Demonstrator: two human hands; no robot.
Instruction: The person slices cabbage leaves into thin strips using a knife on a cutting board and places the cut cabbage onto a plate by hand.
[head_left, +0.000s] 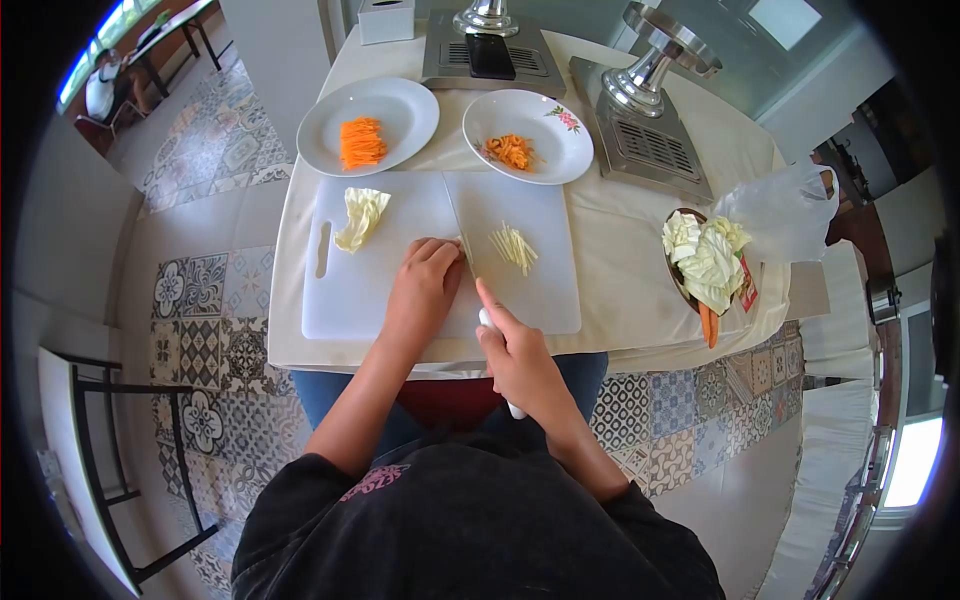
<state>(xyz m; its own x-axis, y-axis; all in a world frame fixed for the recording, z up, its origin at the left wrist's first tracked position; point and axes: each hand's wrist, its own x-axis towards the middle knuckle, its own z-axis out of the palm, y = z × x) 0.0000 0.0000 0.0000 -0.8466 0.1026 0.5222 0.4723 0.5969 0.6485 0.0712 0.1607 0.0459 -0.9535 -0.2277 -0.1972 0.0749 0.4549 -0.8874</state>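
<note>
My right hand (515, 355) is wrapped around the white handle of a knife (459, 218), its index finger stretched along the top. The knife's long blade points away from me across the white cutting board (400, 310). My left hand (430, 280) lies on the board just left of the blade, fingers curled and pressed down on a pale bit of cabbage, mostly hidden beneath them. Thin pale cabbage strips (514, 248) lie right of the blade. A loose cabbage leaf (362, 218) rests at the board's upper left.
Behind the board stand a plate (410, 110) of carrot strips (362, 144) and a flowered bowl (480, 115) with orange shreds (512, 152). To the right are cabbage leaves (708, 262), carrots (709, 325) and a plastic bag (785, 210). Metal stands (655, 130) and a phone (490, 57) are at the back.
</note>
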